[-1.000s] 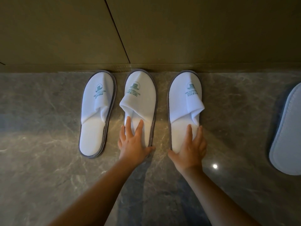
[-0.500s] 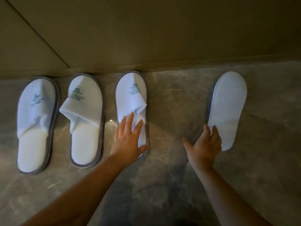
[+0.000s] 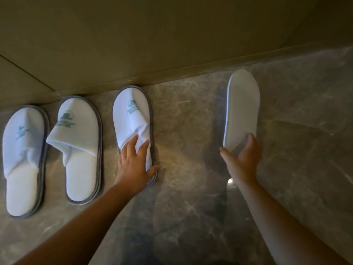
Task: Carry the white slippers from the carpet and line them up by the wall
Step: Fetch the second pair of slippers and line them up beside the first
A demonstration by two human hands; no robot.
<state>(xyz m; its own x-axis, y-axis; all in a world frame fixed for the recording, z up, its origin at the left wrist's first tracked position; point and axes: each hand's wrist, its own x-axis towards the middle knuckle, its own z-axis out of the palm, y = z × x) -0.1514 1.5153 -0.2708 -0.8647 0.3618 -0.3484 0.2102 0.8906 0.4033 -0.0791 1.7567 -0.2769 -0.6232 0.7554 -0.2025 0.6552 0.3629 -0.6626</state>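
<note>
Three white slippers with grey edging and green logos lie toes-to-wall on the marble floor: the left one (image 3: 23, 155), the middle one (image 3: 80, 148), and the third (image 3: 131, 119). My left hand (image 3: 136, 165) rests flat on the heel of the third slipper, fingers spread. A fourth white slipper (image 3: 241, 108) is sole-up, tilted off the floor, further right. My right hand (image 3: 242, 159) grips its heel end from below, thumb to the left.
A beige wall (image 3: 152, 35) with a low skirting runs along the top. The grey marble floor (image 3: 191, 140) has a wide gap between the third and fourth slipper and open floor at the right.
My view has shifted right. My right hand left the third slipper, reached the upside-down fourth slipper and took hold of its heel, tilting it up. My left hand moved from the middle slipper to the third.
</note>
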